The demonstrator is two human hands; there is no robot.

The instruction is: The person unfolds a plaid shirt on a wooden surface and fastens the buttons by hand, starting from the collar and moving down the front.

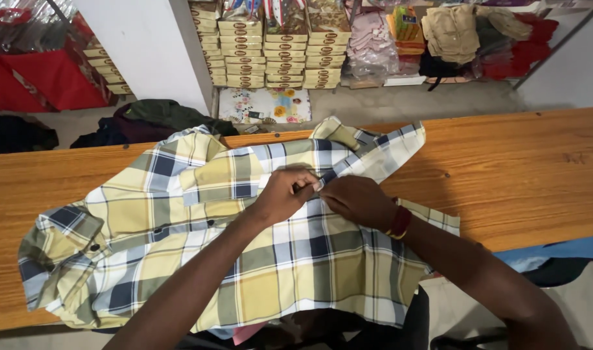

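1. A plaid shirt (199, 240) in yellow, white and navy is spread across a wooden table (523, 168), its collar seen at 12 o'clock and a cuffed sleeve at 9 o'clock.
2. The shirt's front edge is pinched by the left hand (283, 194) near the middle of the table, the fingers closed on the cloth.
3. The same edge is gripped by the right hand (358, 201), which is set just at 3 o'clock of the left, fingertips touching; a red and gold bangle (399, 221) is worn at its wrist.
4. Stacks of flat boxes (270, 58) are seen on the floor at 12 o'clock, beyond the table.
5. Folded clothes (452, 32) are piled at 1 o'clock, and a dark garment (154, 116) is heaped at 11 o'clock behind the table.
6. Red bags (44, 78) are seen at 10 o'clock.
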